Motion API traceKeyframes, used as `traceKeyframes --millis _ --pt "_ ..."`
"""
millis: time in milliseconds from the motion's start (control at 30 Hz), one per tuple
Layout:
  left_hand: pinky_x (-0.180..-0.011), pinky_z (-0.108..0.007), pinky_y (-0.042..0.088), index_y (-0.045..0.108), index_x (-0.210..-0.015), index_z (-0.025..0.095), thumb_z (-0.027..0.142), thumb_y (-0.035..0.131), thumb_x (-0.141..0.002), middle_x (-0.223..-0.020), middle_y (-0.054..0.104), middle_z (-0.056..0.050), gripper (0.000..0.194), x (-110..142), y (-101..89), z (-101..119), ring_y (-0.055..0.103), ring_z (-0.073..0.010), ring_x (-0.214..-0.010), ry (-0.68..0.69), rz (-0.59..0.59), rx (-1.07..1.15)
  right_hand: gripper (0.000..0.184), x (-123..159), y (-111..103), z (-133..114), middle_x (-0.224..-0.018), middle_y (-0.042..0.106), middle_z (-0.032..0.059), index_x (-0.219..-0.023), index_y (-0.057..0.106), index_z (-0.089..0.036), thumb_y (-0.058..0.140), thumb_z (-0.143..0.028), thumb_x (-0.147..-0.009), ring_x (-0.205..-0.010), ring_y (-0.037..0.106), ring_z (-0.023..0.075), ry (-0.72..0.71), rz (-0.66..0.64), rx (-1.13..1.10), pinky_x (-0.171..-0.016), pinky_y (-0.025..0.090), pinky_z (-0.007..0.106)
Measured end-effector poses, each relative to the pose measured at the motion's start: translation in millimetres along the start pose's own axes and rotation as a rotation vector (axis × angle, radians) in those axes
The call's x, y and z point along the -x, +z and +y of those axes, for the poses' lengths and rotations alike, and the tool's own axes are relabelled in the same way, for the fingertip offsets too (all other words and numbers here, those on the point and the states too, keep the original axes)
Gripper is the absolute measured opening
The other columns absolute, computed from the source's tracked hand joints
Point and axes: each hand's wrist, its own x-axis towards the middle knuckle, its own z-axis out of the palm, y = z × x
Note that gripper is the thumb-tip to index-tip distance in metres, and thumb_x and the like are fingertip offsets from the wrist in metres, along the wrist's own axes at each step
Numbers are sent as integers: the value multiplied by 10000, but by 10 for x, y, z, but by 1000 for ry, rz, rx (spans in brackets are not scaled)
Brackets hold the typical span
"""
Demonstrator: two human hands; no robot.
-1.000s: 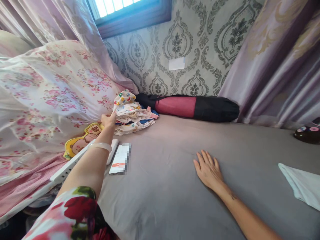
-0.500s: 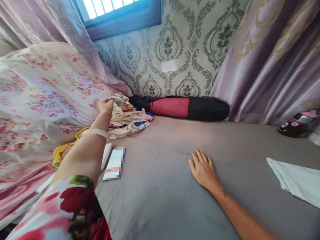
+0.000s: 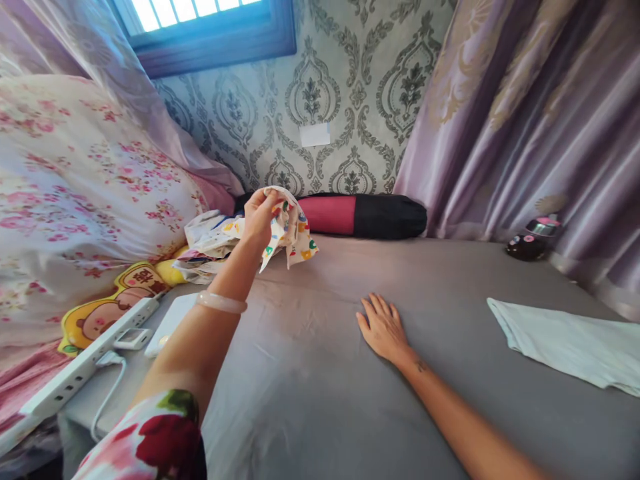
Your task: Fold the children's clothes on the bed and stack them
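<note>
My left hand point(image 3: 260, 215) is closed on a cream garment with a colourful print point(image 3: 299, 239), which hangs from the fingers above the grey bed sheet. Behind my left wrist lies a crumpled pile of clothes point(image 3: 207, 233), partly hidden by the arm. My right hand point(image 3: 384, 328) rests on the grey sheet point(image 3: 320, 373), palm down with fingers outstretched, holding nothing. To its right lies a pale folded cloth point(image 3: 560, 343).
A red and black long bag point(image 3: 390, 217) lies along the wall. At the left are a white power strip point(image 3: 85, 367) with a plugged cable, a white flat box point(image 3: 173, 320) and a yellow cartoon pillow point(image 3: 100, 317). A dark round pot point(image 3: 530, 243) stands at the far right.
My left hand has moved right, lifting the printed garment off the pile. The view has turned slightly, my right hand still lies flat on the sheet, and the phone is no longer visible.
</note>
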Motion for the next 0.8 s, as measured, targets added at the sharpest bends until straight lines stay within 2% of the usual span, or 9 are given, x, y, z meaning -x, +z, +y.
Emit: traceKeyframes --millis 133,233,333,433,533,633,800 --pt "-790 -273 494 584 -851 206 520 639 -790 -874 673 -4 324 377 275 -49 651 -147 -882 -53 -103 86 447 -77 -37 63 -1469 460 118 -1319 554 -172 368 -338 -948 -1380 372 257 22 -26 -203 -1137 253 474" --pt "-797 -280 501 589 -850 199 518 661 -778 -843 669 -2 335 594 468 -50 655 -144 -852 -89 -186 161 410 -185 -179 67 -1343 582 129 -1253 589 -164 381 -295 -924 -1267 509 220 73 23 -499 -1075 370 403" --pt "-794 -270 495 602 -843 196 481 709 -752 -824 662 10 318 764 650 -42 655 -128 -820 -121 -275 303 374 -295 -423 -6 -1208 659 120 -1171 619 -190 408 -371 -922 -1114 607 220 105 217 -793 -957 473 372" --pt "-776 -253 489 620 -836 198 443 748 -729 -816 663 13 297 911 811 -27 649 -113 -786 -159 -338 428 369 -382 -657 -110 -1087 685 116 -1074 635 -188 496 -475 -889 -954 649 221 72 431 -997 -818 525 349" --pt "-770 -254 489 634 -838 199 432 762 -722 -811 669 10 290 1031 931 -15 649 -116 -774 -192 -348 481 359 -447 -782 -173 -997 692 97 -1021 638 -185 573 -493 -849 -847 646 202 71 526 -1051 -740 522 319" --pt "-792 -266 483 640 -882 203 431 767 -717 -835 684 -1 309 1125 1008 -43 658 -133 -808 -220 -315 484 326 -490 -786 -181 -906 701 71 -959 655 -186 574 -481 -846 -783 633 192 92 530 -1065 -694 505 299" --pt "-870 -306 468 576 -1168 236 348 807 -689 -1043 699 -44 543 1316 1052 -201 646 -180 -987 -234 -315 510 302 -513 -713 -163 -790 692 38 -842 663 -197 570 -484 -847 -719 624 187 97 518 -1111 -660 488 288"
